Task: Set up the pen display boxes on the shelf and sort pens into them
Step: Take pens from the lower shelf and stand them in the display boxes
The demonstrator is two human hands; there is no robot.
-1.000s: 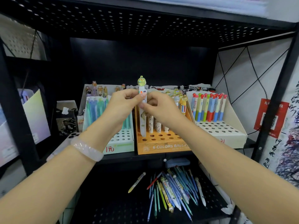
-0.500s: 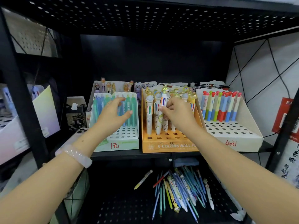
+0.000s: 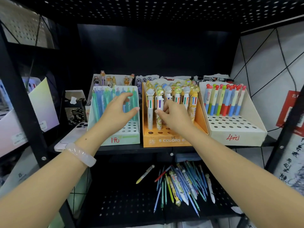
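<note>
On the lower shelf (image 3: 115, 203), nearest the viewer at about 5 o'clock, a heap of loose pens (image 3: 181, 186) lies unsorted, one yellow pen (image 3: 144, 174) a little apart at its 9 o'clock; judged from this, sorting is only part done. Above, three display boxes stand side by side at the front edge of the upper shelf, tilted back so the pens face a buyer. The left hand (image 3: 117, 111) hovers with fingers spread and relaxed over the green box (image 3: 121, 139), gripping nothing. The right hand (image 3: 174, 117) pinches a white pen (image 3: 159, 111) standing in the orange box (image 3: 166, 140), probably seating it in a hole. At 2 o'clock the cream box (image 3: 233, 134) holds its row at the back, front holes bare. Farther boxes stand behind
</note>
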